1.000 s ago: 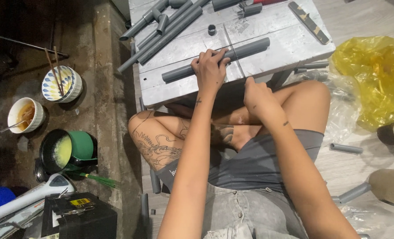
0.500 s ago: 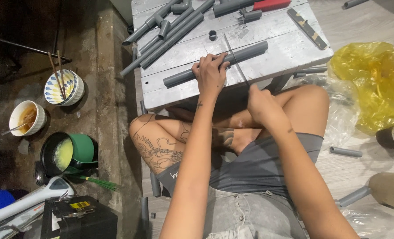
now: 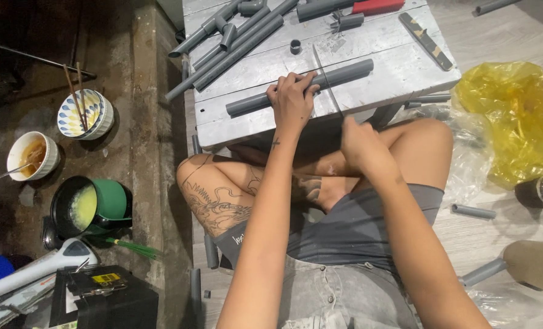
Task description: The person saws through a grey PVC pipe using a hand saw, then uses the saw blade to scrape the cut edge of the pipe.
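A long grey plastic pipe (image 3: pixel 344 73) lies across a low whitewashed wooden table (image 3: pixel 381 76). My left hand (image 3: pixel 292 100) presses down on the pipe near its middle. My right hand (image 3: pixel 360 137) is closed around a handle at the table's near edge. From it a thin saw blade (image 3: pixel 325 76) runs away from me across the pipe, just right of my left fingers. I sit cross-legged with my knees against the table.
More grey pipes and fittings (image 3: pixel 235 36), a small pipe ring (image 3: pixel 295 46) and a red-handled tool (image 3: pixel 378 6) lie on the table's far side. Bowls (image 3: pixel 85 116) and a green pot (image 3: pixel 91 204) stand on the floor at left. A yellow plastic bag (image 3: pixel 509 116) lies at right.
My right hand has drawn back slightly toward my body with the saw. My left hand stays on the pipe.
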